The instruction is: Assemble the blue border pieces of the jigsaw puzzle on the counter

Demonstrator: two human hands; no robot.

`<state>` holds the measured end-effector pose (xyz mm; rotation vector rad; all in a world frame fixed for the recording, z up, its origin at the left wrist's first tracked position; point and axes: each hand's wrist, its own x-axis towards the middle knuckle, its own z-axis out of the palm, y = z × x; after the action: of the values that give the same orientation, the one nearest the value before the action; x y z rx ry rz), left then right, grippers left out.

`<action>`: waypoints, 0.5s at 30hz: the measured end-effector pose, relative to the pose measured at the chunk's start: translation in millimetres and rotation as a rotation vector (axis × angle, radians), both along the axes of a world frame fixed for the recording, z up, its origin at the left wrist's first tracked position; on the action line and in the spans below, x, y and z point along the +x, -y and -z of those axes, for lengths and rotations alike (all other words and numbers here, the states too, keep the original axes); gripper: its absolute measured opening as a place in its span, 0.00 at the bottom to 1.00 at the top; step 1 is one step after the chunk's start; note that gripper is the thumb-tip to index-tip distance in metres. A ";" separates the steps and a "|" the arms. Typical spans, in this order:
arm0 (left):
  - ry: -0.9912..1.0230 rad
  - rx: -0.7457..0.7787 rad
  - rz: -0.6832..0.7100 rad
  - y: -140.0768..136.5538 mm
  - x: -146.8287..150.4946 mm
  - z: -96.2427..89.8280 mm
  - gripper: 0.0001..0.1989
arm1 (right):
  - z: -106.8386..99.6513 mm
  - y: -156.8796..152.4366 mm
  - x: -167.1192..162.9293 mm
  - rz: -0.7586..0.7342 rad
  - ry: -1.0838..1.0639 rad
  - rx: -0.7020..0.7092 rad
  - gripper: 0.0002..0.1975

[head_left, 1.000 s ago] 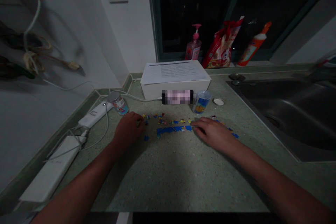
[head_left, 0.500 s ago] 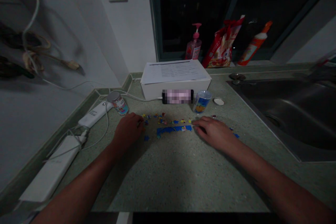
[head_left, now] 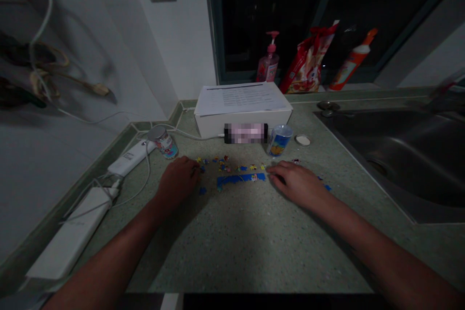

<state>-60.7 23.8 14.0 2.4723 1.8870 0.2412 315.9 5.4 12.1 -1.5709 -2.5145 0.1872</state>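
At the left end of the loose jigsaw puzzle pieces (head_left: 222, 168), my left hand (head_left: 178, 178) rests on the counter with its fingers curled together. Whatever may be under its fingertips is too dark and small to make out. My right hand (head_left: 293, 180) lies to the right of a joined blue strip of puzzle (head_left: 238, 178), fingers stretched toward the strip's end, thumb apart, and no piece visible in it. A single blue piece (head_left: 202, 191) sits below my left fingers. More blue pieces (head_left: 327, 187) lie beyond my right wrist.
A blue can (head_left: 279, 141) and a round lid (head_left: 302, 140) stand behind my right hand. Behind my left is a lidded jar (head_left: 163, 143). A phone (head_left: 246, 133) leans on a white box (head_left: 214, 123). Power strips (head_left: 74, 235) with cables line the left; a sink (head_left: 399, 155) is right.
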 end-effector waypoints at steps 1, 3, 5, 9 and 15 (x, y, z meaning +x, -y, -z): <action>-0.003 -0.004 0.003 -0.2 -0.2 0.5 0.15 | -0.2 -0.1 0.0 0.000 0.000 -0.006 0.13; -0.010 -0.017 0.010 -0.5 -0.3 1.0 0.15 | -0.4 -0.5 -0.1 -0.001 0.001 -0.014 0.13; -0.014 -0.031 0.015 -0.6 -0.1 0.8 0.15 | -0.3 -0.7 -0.2 -0.004 0.002 -0.014 0.13; -0.034 -0.057 0.013 0.1 1.3 -1.0 0.15 | 0.0 -0.6 -0.5 0.007 -0.004 0.001 0.12; -0.054 -0.059 -0.001 1.8 3.0 -1.9 0.15 | -0.4 -0.5 -0.5 0.000 0.014 -0.003 0.13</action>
<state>-57.6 22.0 16.0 2.4643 1.8862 0.1178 315.4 5.9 12.5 -1.5789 -2.5257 0.1800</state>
